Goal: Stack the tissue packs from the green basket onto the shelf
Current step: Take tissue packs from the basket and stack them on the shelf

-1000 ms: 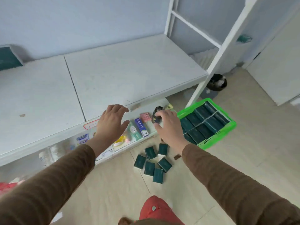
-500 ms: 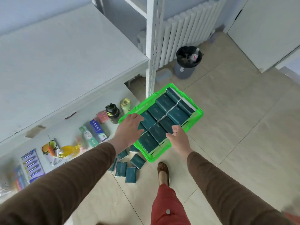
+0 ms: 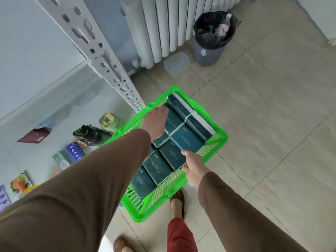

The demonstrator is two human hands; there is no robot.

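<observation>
From the head view, the person is leaning over the green basket [image 3: 221,138], which sits on the tiled floor [image 3: 272,115] just beside the foot of the white shelf upright [image 3: 101,57], and it is packed tight with dark teal tissue packs [image 3: 187,139] lying in two rows along its length. The left hand [image 3: 154,122] reaches to the far-left part of the basket, palm down over a pack near the rim, the fingers stretched fairly straight and resting on or just over the packs; I cannot tell whether any fingertip has hooked an edge. The right hand [image 3: 193,165] is at the near-right wall, thumb on top of a pack and the other fingers tucked down at its side by the rim, so it looks to be pinching that pack, though the fingers are partly hidden. To my eye this is the pick-up step, with nothing lifted clear yet. The next move calls for a firm hold on one pack or a banded bundle, working it out of the snug rows, then carrying it left to the white shelf board [image 3: 36,51]. On the lower shelf, left of the basket, stand a black bottle [image 3: 89,134] and a yellow-green bottle [image 3: 109,121]. A black-lined bin [image 3: 212,37] stands by the radiator [image 3: 163,24] at the far side.
</observation>
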